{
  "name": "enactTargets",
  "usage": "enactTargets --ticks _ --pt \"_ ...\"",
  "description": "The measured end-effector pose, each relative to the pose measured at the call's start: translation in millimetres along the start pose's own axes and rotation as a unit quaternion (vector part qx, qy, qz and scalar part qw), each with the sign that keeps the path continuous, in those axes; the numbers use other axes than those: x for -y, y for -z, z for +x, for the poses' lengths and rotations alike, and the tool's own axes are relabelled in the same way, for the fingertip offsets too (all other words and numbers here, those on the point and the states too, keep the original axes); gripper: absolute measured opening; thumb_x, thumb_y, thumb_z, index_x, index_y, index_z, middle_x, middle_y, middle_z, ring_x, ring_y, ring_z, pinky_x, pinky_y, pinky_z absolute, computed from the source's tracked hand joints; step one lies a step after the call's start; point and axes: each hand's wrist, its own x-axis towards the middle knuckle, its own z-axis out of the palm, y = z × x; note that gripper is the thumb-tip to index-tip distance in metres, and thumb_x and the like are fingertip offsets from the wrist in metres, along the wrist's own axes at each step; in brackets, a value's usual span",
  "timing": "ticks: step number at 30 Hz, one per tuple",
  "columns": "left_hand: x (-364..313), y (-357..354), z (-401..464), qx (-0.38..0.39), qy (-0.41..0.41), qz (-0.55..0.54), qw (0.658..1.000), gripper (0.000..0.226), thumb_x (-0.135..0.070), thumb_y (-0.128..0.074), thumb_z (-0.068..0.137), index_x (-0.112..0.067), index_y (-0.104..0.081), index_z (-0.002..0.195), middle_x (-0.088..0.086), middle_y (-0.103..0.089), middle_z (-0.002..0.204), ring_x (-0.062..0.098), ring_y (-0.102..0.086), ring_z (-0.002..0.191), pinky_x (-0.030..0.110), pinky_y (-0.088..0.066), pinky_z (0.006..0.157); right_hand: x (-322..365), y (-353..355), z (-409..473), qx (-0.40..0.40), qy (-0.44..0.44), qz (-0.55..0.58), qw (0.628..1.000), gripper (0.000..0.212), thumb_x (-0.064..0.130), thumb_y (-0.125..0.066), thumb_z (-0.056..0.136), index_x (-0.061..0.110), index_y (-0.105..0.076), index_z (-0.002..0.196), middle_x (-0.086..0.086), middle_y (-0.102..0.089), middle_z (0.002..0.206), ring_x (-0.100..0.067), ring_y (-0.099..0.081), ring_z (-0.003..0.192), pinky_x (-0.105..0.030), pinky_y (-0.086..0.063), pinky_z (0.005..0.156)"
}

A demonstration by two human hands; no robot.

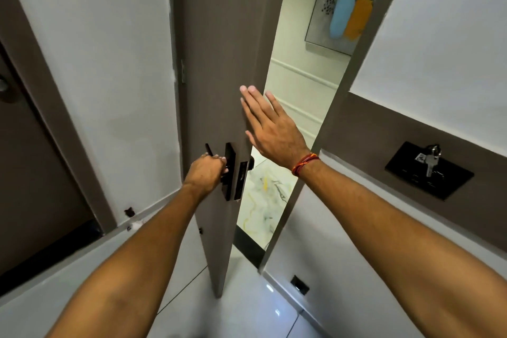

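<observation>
A grey-brown door (pixel 225 35) stands partly open in front of me, its free edge toward me. My left hand (pixel 207 171) grips the black lever handle (pixel 210 151) beside the black lock plate (pixel 230 170). My right hand (pixel 270 126) is held flat with straight fingers near the door's edge above the lock; I cannot tell whether it touches the door. A red thread band circles the right wrist.
Through the gap a marble floor (pixel 263 200) and a framed painting (pixel 348 5) show. A black switch plate (pixel 429 170) with keys (pixel 432 158) hanging on it sits on the right wall. Another dark door (pixel 30 173) is at far left. A small black outlet (pixel 299 284) sits low on the right.
</observation>
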Motion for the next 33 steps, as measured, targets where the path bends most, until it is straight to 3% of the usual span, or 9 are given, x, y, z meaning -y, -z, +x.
enactTargets --ticks 2,7,11,13,15,19,23,28,33 --pt "1 -2 10 0.02 -0.006 -0.005 1.0 0.021 -0.03 -0.055 0.1 -0.014 -0.066 0.107 0.012 -0.073 0.101 0.031 -0.067 0.094 0.043 -0.058 0.085 -4 -13 -5 -0.008 -0.009 -0.013 1.0 0.071 0.041 -0.035 0.11 -0.005 -0.02 0.162 -0.021 -0.012 0.173 -0.035 -0.012 0.162 -0.052 -0.018 0.131" --pt "-20 -8 30 0.025 -0.02 -0.033 0.999 0.026 -0.033 -0.052 0.101 -0.013 -0.066 0.11 0.013 -0.073 0.103 0.034 -0.067 0.099 0.043 -0.053 0.093 -23 -36 -18 -0.004 -0.039 -0.031 0.999 0.082 0.053 -0.035 0.109 -0.005 -0.015 0.163 -0.019 -0.006 0.174 -0.033 -0.006 0.163 -0.052 -0.013 0.132" --pt "-38 -17 51 0.025 -0.021 -0.085 0.996 0.011 -0.015 -0.054 0.098 -0.013 -0.063 0.105 0.013 -0.072 0.101 0.034 -0.068 0.095 0.044 -0.051 0.094 -42 -54 -30 0.017 -0.074 -0.06 0.995 0.081 0.049 -0.041 0.105 -0.007 -0.021 0.162 -0.022 -0.01 0.173 -0.036 -0.008 0.162 -0.053 -0.017 0.131" --pt "-45 -21 65 0.043 -0.019 -0.127 0.991 0.016 -0.01 -0.052 0.098 -0.011 -0.063 0.108 0.015 -0.071 0.104 0.035 -0.067 0.097 0.048 -0.053 0.096 -49 -65 -35 0.027 -0.103 -0.064 0.992 0.081 0.044 -0.045 0.102 -0.007 -0.023 0.161 -0.023 -0.012 0.173 -0.037 -0.007 0.162 -0.053 -0.02 0.13" --pt "-54 -24 76 0.057 -0.034 -0.166 0.984 0.027 -0.018 -0.044 0.103 -0.007 -0.065 0.116 0.02 -0.069 0.113 0.04 -0.063 0.106 0.052 -0.05 0.097 -55 -74 -39 0.043 -0.13 -0.06 0.989 0.084 0.043 -0.048 0.099 -0.007 -0.022 0.161 -0.023 -0.011 0.173 -0.037 -0.001 0.162 -0.054 -0.021 0.13" --pt "-78 -27 119 0.083 -0.068 -0.143 0.984 0.028 -0.012 -0.046 0.101 -0.012 -0.057 0.127 0.015 -0.069 0.115 0.037 -0.065 0.107 0.044 -0.047 0.1 -81 -106 -43 0.074 -0.166 -0.069 0.981 0.091 0.05 -0.052 0.098 -0.005 -0.018 0.163 -0.021 -0.005 0.174 -0.038 -0.001 0.162 -0.054 -0.017 0.131" --pt "-103 -29 163 0.096 -0.098 -0.075 0.988 0.024 -0.018 -0.049 0.102 -0.014 -0.064 0.12 0.015 -0.072 0.111 0.034 -0.065 0.107 0.042 -0.038 0.112 -114 -144 -52 0.072 -0.178 -0.09 0.977 0.096 0.057 -0.051 0.099 -0.003 -0.014 0.164 -0.02 0.0 0.174 -0.037 0.01 0.162 -0.054 -0.011 0.131" --pt "-124 -36 216 0.11 -0.132 -0.045 0.984 0.022 -0.028 -0.064 0.093 -0.011 -0.072 0.103 0.018 -0.074 0.105 0.038 -0.068 0.101 0.041 -0.054 0.085 -144 -178 -62 0.072 -0.187 -0.115 0.973 0.097 0.063 -0.045 0.102 -0.001 -0.009 0.165 -0.019 0.001 0.175 -0.037 0.005 0.162 -0.052 -0.006 0.132" --pt "-120 -41 257 0.132 -0.176 -0.09 0.971 0.023 -0.033 -0.074 0.083 -0.016 -0.077 0.099 0.013 -0.077 0.102 0.034 -0.072 0.096 0.038 -0.059 0.082 -141 -193 -52 0.089 -0.228 -0.178 0.953 0.102 0.069 -0.044 0.099 -0.001 -0.009 0.165 -0.02 -0.004 0.175 -0.039 -0.001 0.161 -0.058 0.0 0.129"
